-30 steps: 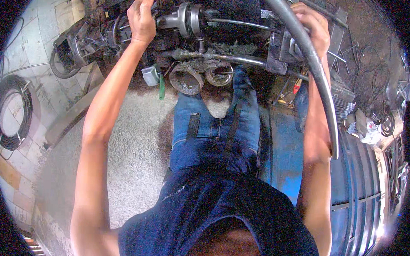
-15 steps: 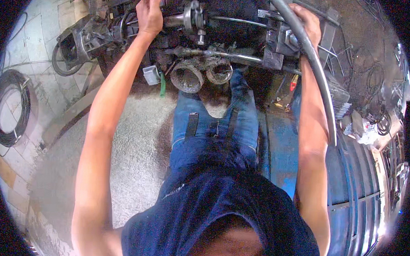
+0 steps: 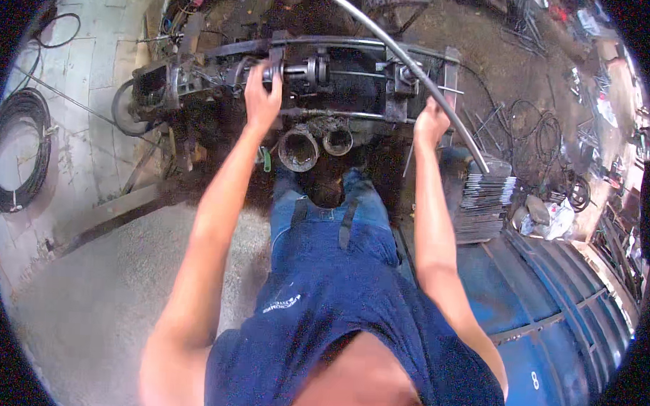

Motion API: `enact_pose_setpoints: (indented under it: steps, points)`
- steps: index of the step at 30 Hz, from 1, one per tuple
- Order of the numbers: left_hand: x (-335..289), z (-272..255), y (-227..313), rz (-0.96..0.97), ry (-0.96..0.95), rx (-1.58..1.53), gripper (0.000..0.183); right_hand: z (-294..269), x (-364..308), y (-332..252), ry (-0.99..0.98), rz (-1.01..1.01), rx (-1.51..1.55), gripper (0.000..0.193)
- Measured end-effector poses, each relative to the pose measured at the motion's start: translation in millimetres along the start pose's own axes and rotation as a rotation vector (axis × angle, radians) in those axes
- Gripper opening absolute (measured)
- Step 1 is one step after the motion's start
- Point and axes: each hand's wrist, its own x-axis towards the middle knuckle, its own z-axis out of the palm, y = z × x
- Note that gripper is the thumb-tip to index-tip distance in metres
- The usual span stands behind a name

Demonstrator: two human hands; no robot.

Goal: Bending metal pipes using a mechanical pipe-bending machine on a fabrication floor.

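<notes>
A long dark metal machine with a shaft and round collar (image 3: 317,72) lies across the top of the view. My left hand (image 3: 262,104) reaches to it, slightly blurred, with thumb and fingers on either side of a round part of the shaft. Farther right, my right hand (image 3: 431,124) is curled by the machine's right end; what lies in it is hidden. A long curved grey metal bar (image 3: 402,55) slants across the view and passes in front of these fingertips. A thin rod (image 3: 408,161) shows just below that hand.
Two round metal cups (image 3: 298,150) sit at the machine's near side. A stack of metal plates (image 3: 482,205) stands at the right, beside a blue ribbed panel (image 3: 529,289). A coil of black cable (image 3: 40,150) is on the left, and scrap lies at far right.
The view has shifted, showing more floor beyond the machine. My left hand has come rightward along it, onto the shaft. My right hand is lower and farther left in view; the bar appears smaller.
</notes>
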Motion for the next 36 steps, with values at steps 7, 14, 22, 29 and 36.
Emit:
enact_pose_setpoints:
  steps: [7, 14, 22, 29, 36]
  points:
    - [-139.4, -93.7, 3.8, -0.529, -0.359, 0.191, 0.036, -83.0, -48.9, -77.7, -1.038, 0.198, -0.095, 0.041]
    - [-204.2, -90.6, -21.3, -0.642, -0.568, 0.211, 0.043, -36.7, 42.5, -164.8, -0.543, -0.476, -0.068, 0.038]
    - [-210.1, -84.0, -18.0, -0.687, -0.557, 0.317, 0.048, 15.3, 70.8, -120.2, -0.787, -0.299, -0.475, 0.072]
    - [-213.5, -89.9, 0.5, -0.675, -0.567, 0.274, 0.05, -3.4, 67.0, -135.9, -0.855, -0.281, -0.557, 0.077]
    - [-217.5, -83.9, -5.2, -0.626, -0.521, 0.312, 0.051, -1.3, 66.5, -133.8, -0.783, -0.332, -0.58, 0.078]
